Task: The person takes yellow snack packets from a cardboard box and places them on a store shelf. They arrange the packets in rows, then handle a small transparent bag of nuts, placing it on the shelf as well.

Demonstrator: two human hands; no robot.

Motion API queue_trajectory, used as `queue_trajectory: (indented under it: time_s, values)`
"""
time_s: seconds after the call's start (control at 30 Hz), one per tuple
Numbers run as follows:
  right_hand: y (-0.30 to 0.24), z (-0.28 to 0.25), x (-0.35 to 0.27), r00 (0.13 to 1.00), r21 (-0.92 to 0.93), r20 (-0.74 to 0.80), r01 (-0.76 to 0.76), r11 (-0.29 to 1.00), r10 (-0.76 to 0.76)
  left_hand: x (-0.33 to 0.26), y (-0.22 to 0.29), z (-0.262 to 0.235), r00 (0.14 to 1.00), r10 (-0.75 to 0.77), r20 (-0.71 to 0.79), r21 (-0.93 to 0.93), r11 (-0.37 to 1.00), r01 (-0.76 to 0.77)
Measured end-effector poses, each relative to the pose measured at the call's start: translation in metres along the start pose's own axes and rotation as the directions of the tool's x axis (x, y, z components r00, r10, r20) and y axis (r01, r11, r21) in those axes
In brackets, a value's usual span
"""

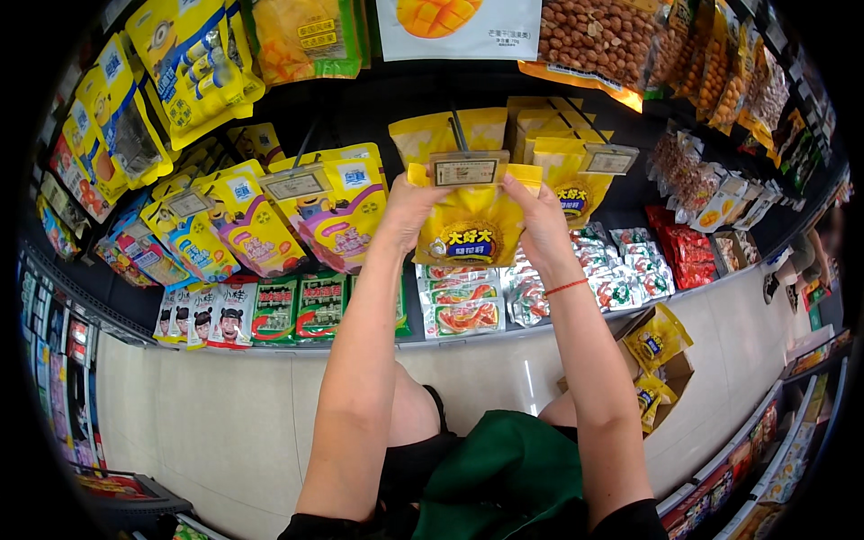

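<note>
Both hands are raised to a display hook (457,130) on the snack rack. The left hand (409,209) grips the upper left corner of a yellow sunflower-seed packet (472,229); the right hand (540,216) grips its upper right corner. The packet hangs upright between the hands, directly below a price tag (466,171) at the hook's end. More yellow packets (567,184) hang just beside it on the right. A cardboard box (670,364) holding matching packets sits on the floor (225,414) at lower right.

price tag (465,171) fronting the peg, hanging packets (337,220) crowding beside
</note>
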State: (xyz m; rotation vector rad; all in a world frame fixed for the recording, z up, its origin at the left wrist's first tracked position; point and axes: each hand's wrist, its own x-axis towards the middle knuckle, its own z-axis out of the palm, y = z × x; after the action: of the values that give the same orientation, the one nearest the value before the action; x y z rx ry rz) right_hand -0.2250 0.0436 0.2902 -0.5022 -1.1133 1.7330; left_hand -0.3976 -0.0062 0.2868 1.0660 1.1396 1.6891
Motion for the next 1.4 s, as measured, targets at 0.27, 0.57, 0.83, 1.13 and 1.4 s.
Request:
queue_trajectory:
  time_s: [0.27, 0.57, 0.83, 1.13, 1.4]
  values:
    - [-0.003, 0.006, 0.008, 0.999, 0.012, 0.010, 0.035, 0.999, -0.035, 0.004, 0.001, 0.007, 0.989, 0.059, -0.138, -0.039, 0.997, -0.065]
    - [-0.011, 0.012, 0.010, 0.998, -0.061, -0.018, 0.063, 0.996, -0.064, 0.005, 0.004, 0.009, 0.985, 0.119, -0.125, 0.090, 0.990, -0.108]
    - [-0.007, 0.012, 0.020, 0.995, -0.089, -0.054, 0.083, 0.993, -0.088, 0.007, 0.007, 0.012, 0.975, 0.195, -0.110, 0.030, 0.981, -0.193]
    - [-0.004, 0.015, 0.022, 0.994, -0.058, -0.093, 0.050, 0.997, -0.055, 0.008, 0.005, 0.012, 0.967, 0.218, -0.131, 0.141, 0.970, -0.199]
    - [-0.005, 0.028, 0.022, 0.988, -0.087, -0.139, 0.048, 0.995, -0.060, 0.009, 0.008, 0.007, 0.970, 0.158, -0.187, 0.105, 0.985, -0.140]
